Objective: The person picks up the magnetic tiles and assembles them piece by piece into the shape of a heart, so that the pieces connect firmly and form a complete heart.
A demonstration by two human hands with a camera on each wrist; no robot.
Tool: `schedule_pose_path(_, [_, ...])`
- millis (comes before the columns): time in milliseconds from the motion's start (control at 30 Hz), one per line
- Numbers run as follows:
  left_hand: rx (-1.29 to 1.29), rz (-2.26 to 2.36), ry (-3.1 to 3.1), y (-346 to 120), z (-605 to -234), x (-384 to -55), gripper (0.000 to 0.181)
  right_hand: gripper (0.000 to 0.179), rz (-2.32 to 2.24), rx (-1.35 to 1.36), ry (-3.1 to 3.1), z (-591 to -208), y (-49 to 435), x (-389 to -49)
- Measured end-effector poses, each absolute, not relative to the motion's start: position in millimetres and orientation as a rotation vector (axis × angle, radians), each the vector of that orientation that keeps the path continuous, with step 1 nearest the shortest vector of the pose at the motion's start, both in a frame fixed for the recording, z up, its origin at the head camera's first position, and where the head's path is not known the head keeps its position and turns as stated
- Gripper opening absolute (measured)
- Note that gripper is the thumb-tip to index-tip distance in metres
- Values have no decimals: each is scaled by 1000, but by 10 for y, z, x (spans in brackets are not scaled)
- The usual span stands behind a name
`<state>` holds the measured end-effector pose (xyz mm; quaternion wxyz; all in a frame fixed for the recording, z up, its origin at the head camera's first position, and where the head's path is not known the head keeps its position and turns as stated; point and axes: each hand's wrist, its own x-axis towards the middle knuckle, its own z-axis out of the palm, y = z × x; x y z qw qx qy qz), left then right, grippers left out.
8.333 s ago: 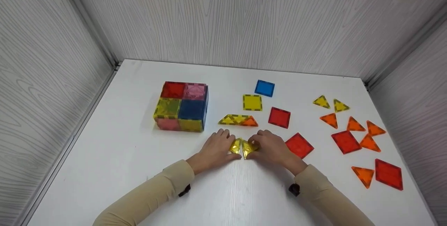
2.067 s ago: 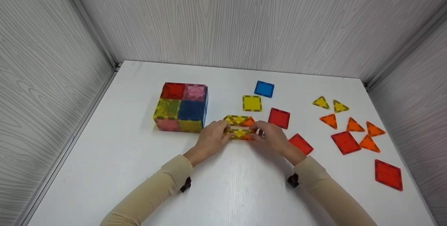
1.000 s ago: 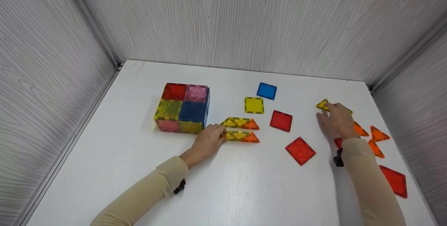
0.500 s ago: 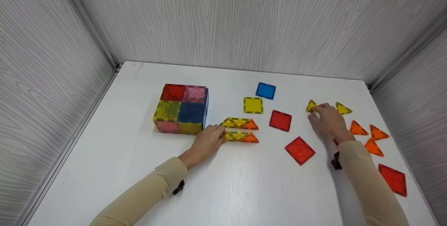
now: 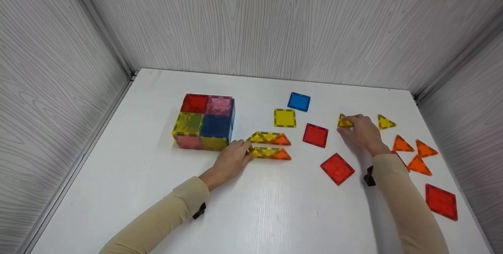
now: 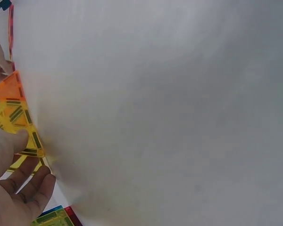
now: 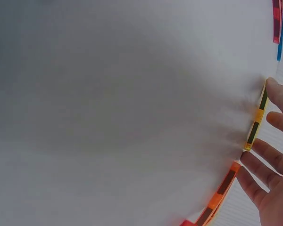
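Note:
My left hand point(image 5: 232, 159) grips the left end of the nearer strip of triangular magnetic tiles point(image 5: 273, 154), which is yellow with an orange right end. In the left wrist view, the thumb lies over a yellow tile point(image 6: 21, 113) and the fingers curl behind. A matching strip point(image 5: 269, 138) stands just beyond it, with a narrow gap between. On the right, my right hand point(image 5: 363, 131) pinches a yellow triangle tile point(image 5: 343, 121) between thumb and fingers. The right wrist view shows this tile's edge point(image 7: 256, 120) by the thumb.
A multicoloured tile box point(image 5: 204, 122) stands left. Blue point(image 5: 299, 101), yellow point(image 5: 285, 118) and red squares point(image 5: 315, 135) lie mid-table. Another yellow triangle point(image 5: 386, 122), several orange triangles point(image 5: 419, 165) and a red square point(image 5: 441, 202) lie right. Walls close in the back and sides.
My right hand left the nearer strip, reached to the right and slid a yellow triangle leftward, away from its neighbour. The left hand stays at the strip, which was assembled after the oldest frame.

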<state>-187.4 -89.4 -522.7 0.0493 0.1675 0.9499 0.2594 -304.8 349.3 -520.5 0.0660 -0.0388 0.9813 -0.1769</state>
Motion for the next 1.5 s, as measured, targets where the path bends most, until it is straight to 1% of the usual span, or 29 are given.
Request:
schedule_pose_path(333, [494,827,2921,-920,-5267,-1852,21,47,-434,-118,2988,-5142,3347,-3106])
schedule_pose_path(700, [502,836,2923,-896,-5261,-1841,22,55,-359,-122,2977,-5151,3214,-3191])
schedule_pose_path(933, [495,842,2921,-875,-5261,-1833,24,48,-427,-100,2968,-5144,3175,-3205])
schedule_pose_path(1100, [484,857,2929,-884,-5243,-1826,23,51,-451,-158,2967,-5061,3173,-3060])
schedule_pose_path(1233, [471,854,2931,-897,-5222,-1833,22,54,-457,-264,2999,-4942,3107,-2880])
schedule_pose_path(1500, [487,897,2966,-914,-5240,-1834,18,54,-467,-552,3065,-4727,2801,-2376])
